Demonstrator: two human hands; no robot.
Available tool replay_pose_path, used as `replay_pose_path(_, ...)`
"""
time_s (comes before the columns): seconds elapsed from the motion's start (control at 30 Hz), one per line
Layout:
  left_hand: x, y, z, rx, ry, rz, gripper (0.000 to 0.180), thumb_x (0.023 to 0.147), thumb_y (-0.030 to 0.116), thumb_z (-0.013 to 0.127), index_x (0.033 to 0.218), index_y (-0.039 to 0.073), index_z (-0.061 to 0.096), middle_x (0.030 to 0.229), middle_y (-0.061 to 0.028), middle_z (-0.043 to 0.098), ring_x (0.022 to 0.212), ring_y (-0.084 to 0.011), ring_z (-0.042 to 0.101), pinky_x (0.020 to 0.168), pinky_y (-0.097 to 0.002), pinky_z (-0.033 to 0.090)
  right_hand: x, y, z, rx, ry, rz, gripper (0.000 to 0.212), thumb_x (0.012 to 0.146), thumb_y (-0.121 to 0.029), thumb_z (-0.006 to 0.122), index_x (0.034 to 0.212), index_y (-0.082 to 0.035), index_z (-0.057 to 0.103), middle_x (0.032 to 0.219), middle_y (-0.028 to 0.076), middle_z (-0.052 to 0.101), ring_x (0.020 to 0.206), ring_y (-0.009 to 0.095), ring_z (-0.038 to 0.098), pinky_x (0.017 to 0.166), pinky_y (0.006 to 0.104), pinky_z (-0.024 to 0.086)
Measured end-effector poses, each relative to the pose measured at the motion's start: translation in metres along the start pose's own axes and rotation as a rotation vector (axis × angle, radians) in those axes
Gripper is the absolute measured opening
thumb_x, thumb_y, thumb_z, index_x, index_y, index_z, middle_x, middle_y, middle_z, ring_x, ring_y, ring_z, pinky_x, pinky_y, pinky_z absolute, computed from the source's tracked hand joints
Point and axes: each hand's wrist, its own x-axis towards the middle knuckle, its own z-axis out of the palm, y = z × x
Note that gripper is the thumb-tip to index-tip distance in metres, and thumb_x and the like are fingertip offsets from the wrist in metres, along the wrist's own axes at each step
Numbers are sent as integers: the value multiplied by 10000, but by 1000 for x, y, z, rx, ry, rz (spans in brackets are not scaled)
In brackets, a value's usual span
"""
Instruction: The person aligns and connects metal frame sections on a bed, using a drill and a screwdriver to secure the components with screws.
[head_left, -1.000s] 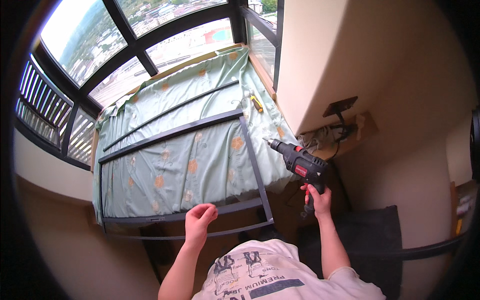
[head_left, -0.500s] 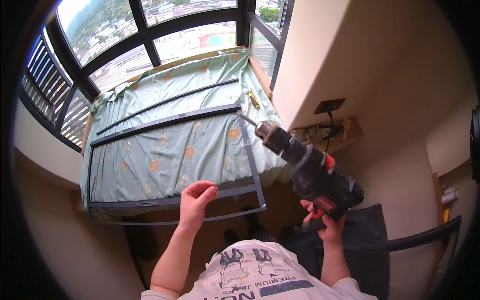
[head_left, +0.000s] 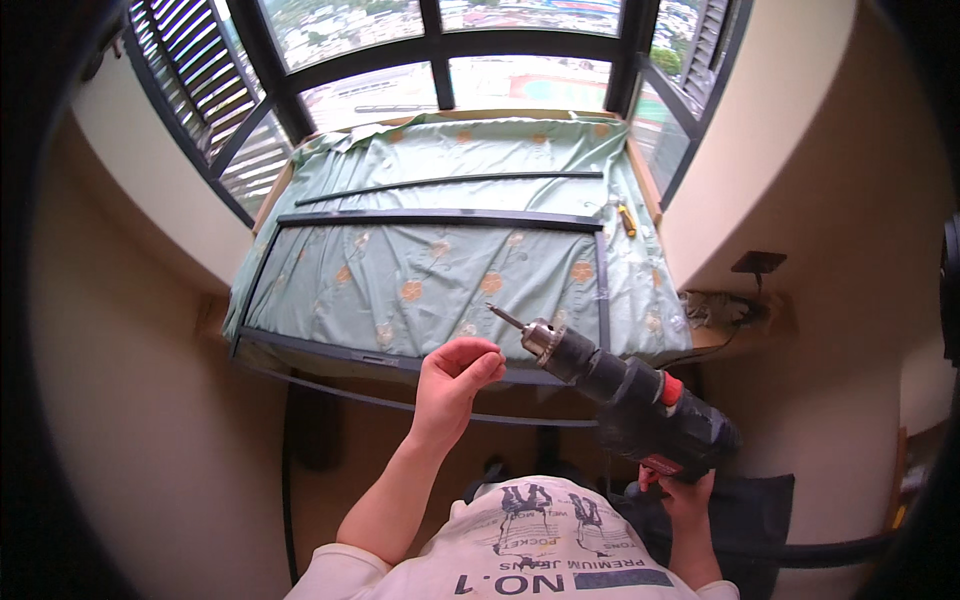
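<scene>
My right hand (head_left: pixel 682 492) grips the handle of a black and red power drill (head_left: pixel 640 405). A thin driver bit (head_left: pixel 506 316) sticks out of its metal chuck and points up and left. Left of the bit, my left hand (head_left: pixel 460 378) is held up with thumb and fingers pinched together; whatever may be between them is too small to name. Beyond both hands a dark metal window frame (head_left: pixel 440 219) lies on a pale green flowered cloth (head_left: pixel 420 265), its near edge hanging at the ledge. A loose dark strip (head_left: pixel 450 184) lies behind it.
A yellow and black screwdriver (head_left: pixel 627 221) rests on the cloth at the right. Large windows (head_left: pixel 530 80) close off the back. A wooden shelf (head_left: pixel 770 330) with a cable and small items stands to the right. A black chair-like shape (head_left: pixel 750 520) is beside my right arm.
My view has turned, so the ledge appears further right and more level. The drill has dropped lower and its bit now lies close to my left hand.
</scene>
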Motion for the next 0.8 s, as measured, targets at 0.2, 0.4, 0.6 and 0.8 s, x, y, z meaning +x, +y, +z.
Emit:
replay_pose_path(0.2,-6,13,-15,-39,50,75,95,880,41,660,972,18,654,880,-55,674,792,-120,649,730,-241,543,7,0,5,117,-93,76,603,727,101,685,1271,42,432,1022,250,635,810,338,669,614,399,556)
replay_pose_path(0.4,-15,-4,7,-5,-34,-35,207,865,45,680,1061,-14,648,879,-53,674,792,-109,638,737,-240,519,26,-7,25,120,-119,169,637,760,-42,637,1335,48,378,1128,280,601,971,413,647,623,411,569)
replay_pose_path(0.6,-7,-19,40,-65,-349,-336,505,840,9,683,1312,-17,505,908,-62,632,832,-145,616,776,-280,512,51,-7,11,241,-217,343,558,768,-57,664,1274,64,460,1093,271,621,958,378,662,616,377,565)
replay_pose_path(0.8,0,-36,42,-122,-365,-451,427,831,-10,687,1232,-18,540,869,-42,610,838,-141,604,769,-290,511,53,7,-4,396,-253,431,529,783,-91,671,1258,49,486,1077,257,631,915,345,673,606,354,565)
